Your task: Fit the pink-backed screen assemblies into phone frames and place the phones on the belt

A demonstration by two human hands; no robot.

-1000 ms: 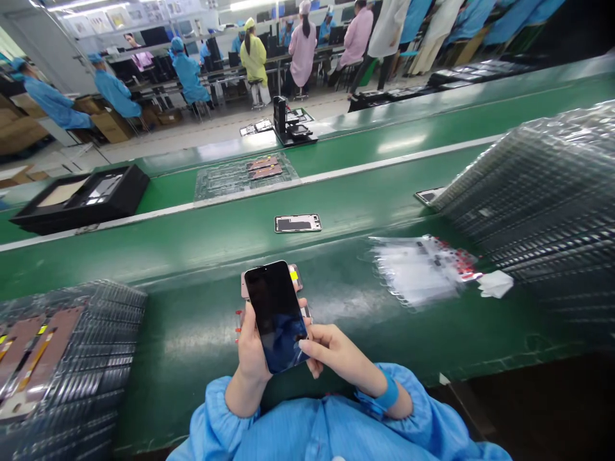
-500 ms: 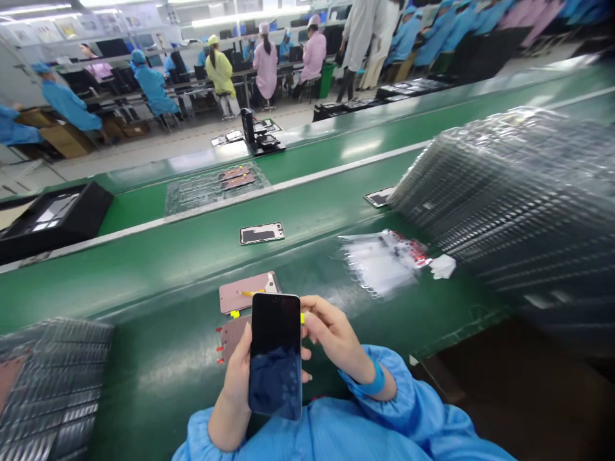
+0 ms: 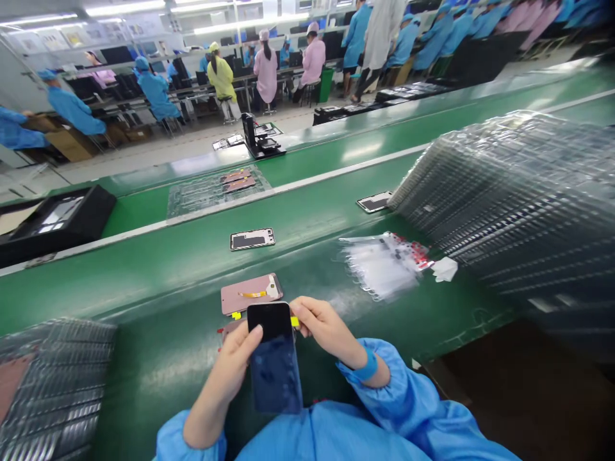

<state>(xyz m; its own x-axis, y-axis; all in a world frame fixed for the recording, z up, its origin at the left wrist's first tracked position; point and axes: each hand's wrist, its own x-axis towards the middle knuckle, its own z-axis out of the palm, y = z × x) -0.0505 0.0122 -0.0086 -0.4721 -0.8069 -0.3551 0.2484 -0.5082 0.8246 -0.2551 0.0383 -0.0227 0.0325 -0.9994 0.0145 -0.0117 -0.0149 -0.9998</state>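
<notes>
"What stood furthest left?"

"A stack of clear trays (image 3: 62,384) on the green bench (image 3: 154,365). Right of it, just beyond the hands, lay a pink-backed panel (image 3: 238,293) with an orange ribbon (image 3: 253,295)."

"And the left hand (image 3: 230,362)?"

"Closed on the dark glossy panel (image 3: 275,371) by its upper left edge, thumb over the front. The fingers behind were hidden, so I couldn't tell how they were spread."

"Where did the panel lie in that grip?"

"Raised off the bench between the two hands, most of its length below the thumb, its lower end toward the person's body."

"How would it have handled?"

"Light and stiff, I judged — slick on the face, fragile at the corners. The long edges seemed the safest place to take hold, without pressing the middle."

"And on its right?"

"A yellow tab (image 3: 295,321) stuck out near the upper corner. The right hand (image 3: 325,328) had its thumb and fingertips drawn close together there; whether they pinched the tab or only touched it, I couldn't tell."

"Past that?"

"A fanned pile of clear strips (image 3: 377,266), a white scrap (image 3: 444,269), then a tall tray stack (image 3: 504,192) — all apart from both hands."
</notes>
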